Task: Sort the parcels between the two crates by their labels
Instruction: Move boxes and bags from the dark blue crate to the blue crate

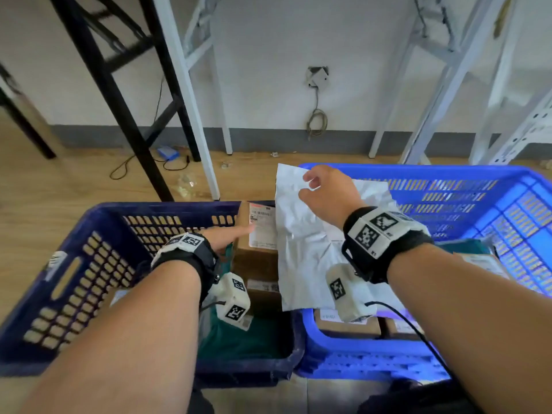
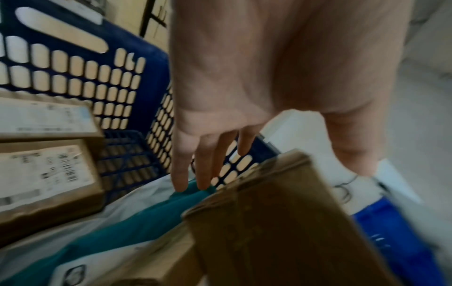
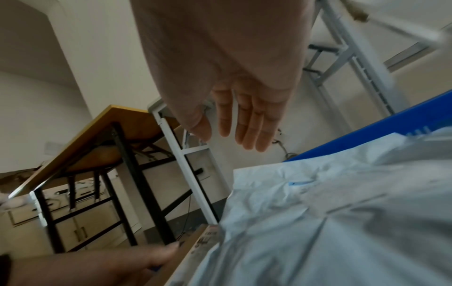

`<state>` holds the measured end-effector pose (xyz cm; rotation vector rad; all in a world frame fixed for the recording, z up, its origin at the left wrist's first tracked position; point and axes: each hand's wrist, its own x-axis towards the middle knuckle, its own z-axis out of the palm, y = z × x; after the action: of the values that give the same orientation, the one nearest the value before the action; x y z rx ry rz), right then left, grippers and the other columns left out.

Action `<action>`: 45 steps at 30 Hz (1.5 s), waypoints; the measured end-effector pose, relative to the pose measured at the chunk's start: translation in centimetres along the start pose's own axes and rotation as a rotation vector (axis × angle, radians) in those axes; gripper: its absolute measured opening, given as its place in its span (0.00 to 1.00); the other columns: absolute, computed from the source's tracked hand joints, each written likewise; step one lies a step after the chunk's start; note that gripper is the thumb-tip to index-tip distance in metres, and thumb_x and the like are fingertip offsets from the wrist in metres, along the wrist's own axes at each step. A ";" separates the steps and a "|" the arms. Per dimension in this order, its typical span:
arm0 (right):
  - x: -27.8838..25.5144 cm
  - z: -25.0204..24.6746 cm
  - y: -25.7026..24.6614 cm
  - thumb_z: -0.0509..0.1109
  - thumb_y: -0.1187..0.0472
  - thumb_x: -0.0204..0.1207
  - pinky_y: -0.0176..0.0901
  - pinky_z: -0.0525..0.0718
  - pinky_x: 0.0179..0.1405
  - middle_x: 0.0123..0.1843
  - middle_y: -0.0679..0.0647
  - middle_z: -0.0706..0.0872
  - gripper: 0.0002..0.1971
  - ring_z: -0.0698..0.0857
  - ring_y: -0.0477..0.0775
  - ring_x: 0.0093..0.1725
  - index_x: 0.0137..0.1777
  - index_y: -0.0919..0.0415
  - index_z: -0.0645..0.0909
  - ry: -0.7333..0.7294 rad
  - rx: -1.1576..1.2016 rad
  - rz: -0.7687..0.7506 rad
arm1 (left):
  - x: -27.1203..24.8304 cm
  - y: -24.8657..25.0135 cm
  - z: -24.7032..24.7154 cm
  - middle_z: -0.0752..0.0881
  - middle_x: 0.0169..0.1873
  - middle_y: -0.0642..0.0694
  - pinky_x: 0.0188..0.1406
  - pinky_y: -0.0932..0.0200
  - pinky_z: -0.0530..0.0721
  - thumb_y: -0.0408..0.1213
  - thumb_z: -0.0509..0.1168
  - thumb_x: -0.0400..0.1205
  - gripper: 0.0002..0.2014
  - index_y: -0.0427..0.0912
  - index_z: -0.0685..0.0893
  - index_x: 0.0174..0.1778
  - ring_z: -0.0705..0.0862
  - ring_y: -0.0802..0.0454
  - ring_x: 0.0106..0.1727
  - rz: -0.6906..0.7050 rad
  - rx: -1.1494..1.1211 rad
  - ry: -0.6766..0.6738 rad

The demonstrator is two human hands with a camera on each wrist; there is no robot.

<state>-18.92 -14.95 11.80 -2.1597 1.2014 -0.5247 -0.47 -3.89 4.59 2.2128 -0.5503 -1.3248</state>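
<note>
On the floor stand a dark blue crate [image 1: 179, 209] at the left and a bright blue crate [image 1: 418, 171] at the right. A white plastic mailer [image 1: 304, 252] lies tilted across their shared edge. My right hand [image 1: 310, 183] hovers over its far end, and the right wrist view shows the fingers [image 3: 247, 125] straight and apart from the mailer [image 3: 330, 222]. My left hand [image 1: 236, 234] reaches into the dark crate with straight fingers. It touches the label [image 1: 263, 225] of a tilted cardboard box [image 1: 257, 261]. That box [image 2: 281, 222] sits between the thumb and the fingers [image 2: 181, 174].
The dark crate also holds a teal bag [image 2: 137, 228] and two labelled boxes [image 2: 44, 168]. More cardboard boxes [image 1: 346, 324] lie in the bright crate. Black table legs [image 1: 125, 115] and white rack legs [image 1: 191, 100] stand behind on the wooden floor, with loose cables there.
</note>
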 end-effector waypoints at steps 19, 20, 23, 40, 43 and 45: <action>2.3 7.6 -5.3 0.66 0.60 0.76 0.42 0.82 0.42 0.47 0.54 0.85 0.10 0.82 0.53 0.47 0.52 0.63 0.83 -0.218 0.065 0.010 | -0.4 -4.6 -9.4 0.85 0.60 0.37 0.44 0.47 0.85 0.45 0.71 0.78 0.21 0.43 0.80 0.65 0.85 0.39 0.58 -0.001 -0.392 -0.092; 2.6 8.5 -5.9 0.65 0.61 0.76 0.50 0.85 0.48 0.46 0.61 0.85 0.14 0.84 0.59 0.46 0.54 0.70 0.83 -0.240 0.097 0.042 | -0.6 -5.3 -10.7 0.85 0.59 0.38 0.42 0.47 0.85 0.46 0.69 0.79 0.18 0.44 0.80 0.63 0.84 0.39 0.58 0.009 -0.410 -0.066; 2.8 11.8 -8.3 0.64 0.62 0.78 0.51 0.85 0.51 0.45 0.63 0.84 0.09 0.84 0.61 0.47 0.47 0.69 0.80 -0.453 0.219 0.183 | -0.8 -7.4 -15.0 0.86 0.57 0.40 0.50 0.42 0.84 0.45 0.68 0.80 0.14 0.47 0.81 0.59 0.84 0.41 0.58 0.033 -0.471 -0.014; 2.6 34.2 -11.4 0.62 0.64 0.82 0.53 0.84 0.62 0.67 0.66 0.82 0.17 0.85 0.60 0.59 0.69 0.68 0.77 -0.785 0.386 0.418 | 10.5 -21.9 -21.6 0.87 0.61 0.50 0.66 0.41 0.81 0.38 0.78 0.61 0.46 0.64 0.68 0.76 0.86 0.46 0.61 0.069 -0.180 0.109; 2.3 36.6 -10.6 0.64 0.61 0.82 0.55 0.78 0.69 0.70 0.65 0.80 0.16 0.81 0.65 0.66 0.67 0.67 0.77 -0.701 0.304 0.412 | 12.6 -23.7 -21.7 0.85 0.63 0.55 0.69 0.45 0.79 0.45 0.76 0.60 0.48 0.66 0.64 0.78 0.84 0.52 0.63 0.105 -0.119 0.156; 2.5 37.8 -10.1 0.62 0.54 0.81 0.60 0.80 0.65 0.63 0.63 0.84 0.13 0.83 0.64 0.62 0.56 0.63 0.80 -0.661 0.363 0.402 | 11.9 -23.0 -21.3 0.82 0.66 0.57 0.72 0.48 0.76 0.48 0.75 0.67 0.45 0.64 0.62 0.80 0.82 0.53 0.65 0.088 -0.037 0.153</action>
<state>11.16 -1.10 -9.25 -1.5357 1.0181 0.1395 25.76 12.04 -8.93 2.2112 -0.5544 -1.1015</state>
